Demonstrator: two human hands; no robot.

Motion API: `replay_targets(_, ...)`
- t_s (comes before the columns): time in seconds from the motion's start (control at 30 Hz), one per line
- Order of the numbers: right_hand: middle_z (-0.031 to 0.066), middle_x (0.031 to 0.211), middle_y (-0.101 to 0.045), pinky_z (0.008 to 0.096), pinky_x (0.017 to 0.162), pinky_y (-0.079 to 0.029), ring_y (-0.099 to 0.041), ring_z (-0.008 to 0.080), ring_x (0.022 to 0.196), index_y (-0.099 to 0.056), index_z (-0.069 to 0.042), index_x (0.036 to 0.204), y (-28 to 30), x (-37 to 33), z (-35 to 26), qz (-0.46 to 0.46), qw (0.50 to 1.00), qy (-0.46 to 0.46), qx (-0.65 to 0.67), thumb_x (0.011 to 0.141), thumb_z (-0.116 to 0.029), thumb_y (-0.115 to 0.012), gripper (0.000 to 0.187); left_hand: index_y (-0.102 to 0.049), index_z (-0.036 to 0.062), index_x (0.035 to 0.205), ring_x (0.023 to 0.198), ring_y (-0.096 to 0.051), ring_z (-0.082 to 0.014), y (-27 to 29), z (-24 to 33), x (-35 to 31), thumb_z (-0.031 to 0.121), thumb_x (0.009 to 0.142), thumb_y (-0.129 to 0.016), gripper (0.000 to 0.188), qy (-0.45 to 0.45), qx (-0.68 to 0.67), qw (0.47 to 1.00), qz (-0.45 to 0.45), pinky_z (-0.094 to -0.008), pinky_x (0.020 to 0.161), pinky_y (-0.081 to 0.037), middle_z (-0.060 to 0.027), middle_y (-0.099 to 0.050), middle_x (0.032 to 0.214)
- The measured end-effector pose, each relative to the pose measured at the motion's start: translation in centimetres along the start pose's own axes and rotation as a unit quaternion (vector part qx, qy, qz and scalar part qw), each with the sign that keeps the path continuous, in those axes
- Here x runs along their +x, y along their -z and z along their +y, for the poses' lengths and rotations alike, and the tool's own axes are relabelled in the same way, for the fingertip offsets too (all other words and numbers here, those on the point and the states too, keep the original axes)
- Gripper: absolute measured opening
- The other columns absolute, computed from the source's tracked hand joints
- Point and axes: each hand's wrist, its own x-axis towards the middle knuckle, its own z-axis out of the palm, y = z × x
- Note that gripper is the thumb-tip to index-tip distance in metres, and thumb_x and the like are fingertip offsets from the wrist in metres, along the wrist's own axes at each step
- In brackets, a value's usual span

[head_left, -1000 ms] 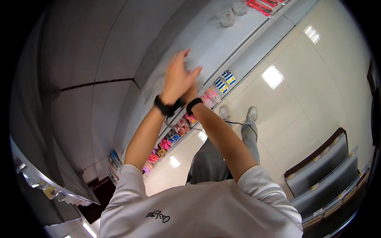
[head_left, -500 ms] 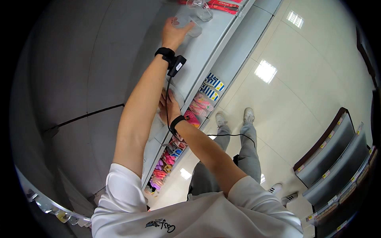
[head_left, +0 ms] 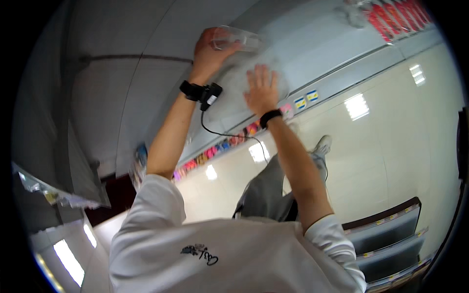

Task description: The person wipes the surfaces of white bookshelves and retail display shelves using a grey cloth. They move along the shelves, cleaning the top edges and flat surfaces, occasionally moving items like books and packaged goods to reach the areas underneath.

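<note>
My left hand [head_left: 209, 57] is closed around a clear plastic container [head_left: 248, 41], holding it above the grey shelf [head_left: 312, 36] near its back panel. To its right, my right hand [head_left: 262, 94] reaches over the same shelf with its fingers spread and nothing gripped. Under and beside those fingers lies a pale, see-through shape [head_left: 229, 93], too blurred to name; whether the fingers touch it I cannot tell. A black strap with a small device [head_left: 207, 96] and cable sits on my left wrist. My right wrist wears a black band [head_left: 270, 117].
Red packages [head_left: 398, 18] lie on the shelf at far right, with a blurred clear item [head_left: 352, 15] beside them. Colourful small goods and slippers [head_left: 220, 148] line the lower shelf. Tiled floor [head_left: 371, 141] and another shelf unit [head_left: 386, 229] are to the right.
The view has swung, bringing the red packages to the right. My right hand has moved forward along the shelf, closer to my left hand, which still grips the clear container.
</note>
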Motion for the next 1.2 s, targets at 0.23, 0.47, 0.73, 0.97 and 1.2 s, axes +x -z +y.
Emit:
replay_targets(0.23, 0.0125, 0.157, -0.024, 0.0569, 0.116, -0.009, -0.015, 0.0325, 0.146, -0.037, -0.015, 0.147, 0.5, 0.5, -0.4, 0.024, 0.999, 0.027, -0.011, 0.087, -0.048, -0.057, 0.071, -0.049, -0.0023, 0.122, 0.096, -0.067, -0.0210, 13.4, -9.5, -14.8, 0.014, 0.075, -0.081, 0.059, 0.153, 0.062, 0.986, 0.012, -0.0309, 0.080, -0.054, -0.0127, -0.062, 0.112)
replay_targets(0.47, 0.0133, 0.152, -0.031, 0.0585, 0.112, -0.015, -0.023, 0.0340, 0.142, -0.040, -0.015, 0.145, 0.1, 0.1, -0.6, 0.058, 0.997, 0.040, -0.044, 0.086, -0.048, -0.056, 0.069, -0.051, -0.0028, 0.118, 0.095, -0.068, -0.0240, 18.9, -18.7, -23.7, 0.014, 0.067, -0.082, 0.062, 0.276, 0.195, 0.940, -0.048, -0.0323, 0.078, -0.056, -0.0142, -0.060, 0.105)
replay_targets(0.73, 0.0147, 0.151, -0.035, 0.0589, 0.111, -0.019, -0.029, 0.0341, 0.141, -0.044, -0.015, 0.143, -0.3, 0.2, -0.2, 0.094, 0.994, 0.040, -0.038, 0.088, -0.047, -0.054, 0.065, -0.050, -0.0026, 0.121, 0.095, -0.067, -0.0258, 19.9, -20.5, -25.4, 0.020, 0.065, -0.083, 0.069, 0.311, 0.263, 0.903, -0.135, -0.0347, 0.075, -0.056, -0.0179, -0.060, 0.110)
replay_targets(0.97, 0.0166, 0.153, -0.030, 0.0578, 0.114, -0.014, -0.022, 0.0342, 0.144, -0.044, -0.013, 0.142, 0.9, 0.7, 1.1, 0.051, 0.998, 0.022, 0.009, 0.086, -0.046, -0.058, 0.067, -0.047, 0.0012, 0.129, 0.097, -0.064, -0.0258, 18.4, -21.5, -24.8, 0.012, 0.066, -0.082, 0.073, 0.306, 0.230, 0.908, -0.171, -0.0362, 0.081, -0.055, -0.0155, -0.058, 0.115)
replay_targets(1.2, 0.0213, 0.117, -0.059, 0.0488, 0.092, -0.044, -0.056, 0.0385, 0.108, -0.056, -0.003, 0.122, 12.7, 3.5, 9.1, 0.294, 0.915, -0.034, 0.275, 0.082, -0.029, -0.067, 0.049, -0.050, 0.0042, 0.127, 0.104, -0.060, -0.0263, 19.7, -22.7, -26.9, 0.008, 0.065, -0.080, 0.069, 0.283, 0.236, 0.911, -0.184, -0.0381, 0.085, -0.053, -0.0155, -0.057, 0.116)
